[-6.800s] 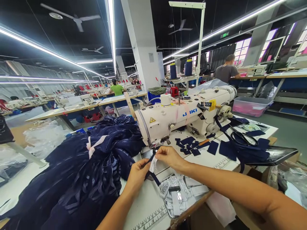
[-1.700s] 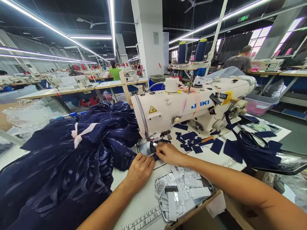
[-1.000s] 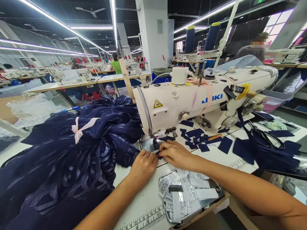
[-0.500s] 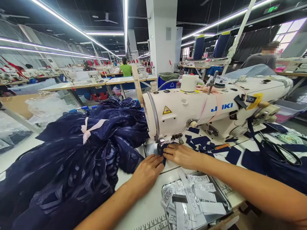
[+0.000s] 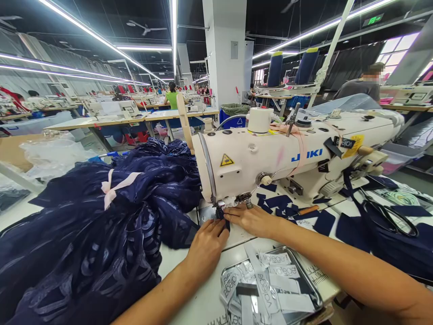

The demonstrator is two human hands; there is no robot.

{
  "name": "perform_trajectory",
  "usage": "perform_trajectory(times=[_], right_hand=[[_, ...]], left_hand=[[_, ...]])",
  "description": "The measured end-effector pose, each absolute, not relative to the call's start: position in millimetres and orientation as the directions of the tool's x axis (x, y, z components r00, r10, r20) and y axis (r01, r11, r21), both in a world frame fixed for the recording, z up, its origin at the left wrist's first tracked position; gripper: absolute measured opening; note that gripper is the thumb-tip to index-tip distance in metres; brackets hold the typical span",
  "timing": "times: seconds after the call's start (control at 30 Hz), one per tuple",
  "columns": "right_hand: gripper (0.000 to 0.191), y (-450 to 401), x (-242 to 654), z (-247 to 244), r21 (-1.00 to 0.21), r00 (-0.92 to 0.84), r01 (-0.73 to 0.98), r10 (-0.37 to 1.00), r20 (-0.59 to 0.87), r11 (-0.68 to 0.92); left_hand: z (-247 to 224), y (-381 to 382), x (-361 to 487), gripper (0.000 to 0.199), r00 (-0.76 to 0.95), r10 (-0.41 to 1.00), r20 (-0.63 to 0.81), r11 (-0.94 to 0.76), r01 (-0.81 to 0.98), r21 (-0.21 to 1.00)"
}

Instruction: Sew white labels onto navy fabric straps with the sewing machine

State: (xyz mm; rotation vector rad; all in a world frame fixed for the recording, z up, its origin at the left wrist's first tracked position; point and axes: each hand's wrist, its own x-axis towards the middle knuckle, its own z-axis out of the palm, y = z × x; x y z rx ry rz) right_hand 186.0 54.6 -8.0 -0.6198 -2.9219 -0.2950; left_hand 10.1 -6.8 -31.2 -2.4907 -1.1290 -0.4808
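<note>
A white sewing machine [image 5: 250, 158] stands across the table, its needle area low at its left end. Right at the needle, my left hand [image 5: 208, 239] presses its fingertips on a small dark navy fabric piece [image 5: 222, 216]. From the right, my right hand [image 5: 252, 220] reaches under the machine head, with its fingers together on the same piece. Heaped left of the machine is navy sheer fabric [image 5: 101, 225] with a pale pink ribbon [image 5: 118, 185] on it. The needle tip and the fabric edge are partly hidden by my fingers.
A metal tray [image 5: 318, 293] of printed white labels sits at the front edge. Navy scraps [image 5: 277, 201], an orange-handled tool [image 5: 308, 209] and black scissors [image 5: 392, 216] lie to the right. Behind are other machine tables, a person in green [image 5: 172, 98] and a person in grey [image 5: 358, 88].
The whole view has shifted slightly, so the machine and tray appear further left. Both hands remain at the needle area on the navy piece, with little visible movement.
</note>
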Motion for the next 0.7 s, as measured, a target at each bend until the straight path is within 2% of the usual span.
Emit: perform_trajectory(times=[0.23,0.4,0.57,0.7], right_hand=[[0.034,56,185,-11,0.193,-0.904,0.419,0.387,0.184,0.887],[0.035,59,184,-17,0.165,-0.885,0.451,0.415,0.21,0.877],[0.035,61,184,-18,0.13,-0.879,0.455,0.422,0.219,0.881],[0.034,63,183,-16,0.15,-0.872,0.476,0.444,0.205,0.867]], left_hand=[[-33,-6,14,0.021,0.599,0.66,0.453,-0.592,0.786,-0.176],[-34,-3,18,0.02,0.572,0.69,0.444,-0.566,0.809,-0.162],[-35,0,20,0.021,0.564,0.662,0.493,-0.54,0.816,-0.208],[-34,2,23,0.016,0.562,0.647,0.515,-0.526,0.818,-0.231]])
